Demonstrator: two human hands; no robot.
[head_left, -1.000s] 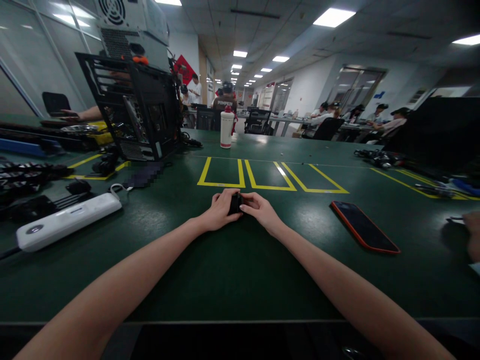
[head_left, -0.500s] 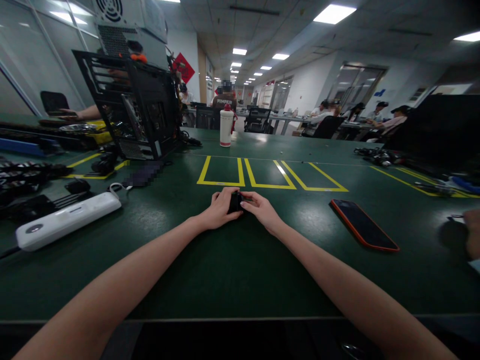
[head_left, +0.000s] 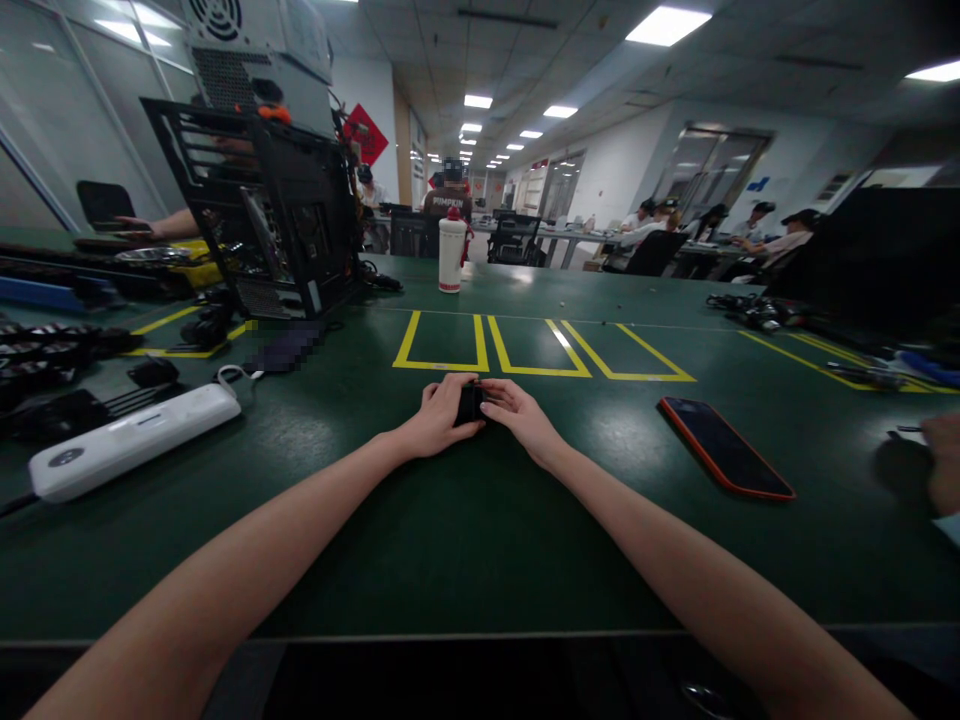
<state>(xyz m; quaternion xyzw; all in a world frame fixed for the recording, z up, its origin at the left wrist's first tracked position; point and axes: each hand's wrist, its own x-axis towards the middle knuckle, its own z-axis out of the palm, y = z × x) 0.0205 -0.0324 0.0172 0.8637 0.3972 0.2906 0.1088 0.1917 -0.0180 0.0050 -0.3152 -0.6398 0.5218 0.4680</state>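
Between my two hands, just in front of the yellow tape outlines (head_left: 439, 366), is a small black object (head_left: 470, 403) low over the green table (head_left: 480, 540). My left hand (head_left: 442, 416) is wrapped round its left side, thumb near me and fingers at the far side. From the right, my right hand (head_left: 516, 412) holds it with thumb and fingertips. Its details are too dark and small to make out.
At the right lies an orange-edged phone (head_left: 726, 447), with another person's hand (head_left: 941, 462) beyond it. A white power strip (head_left: 135, 440), cables and a black computer case (head_left: 300, 225) are at the left. A white bottle (head_left: 451, 255) stands behind the tape.
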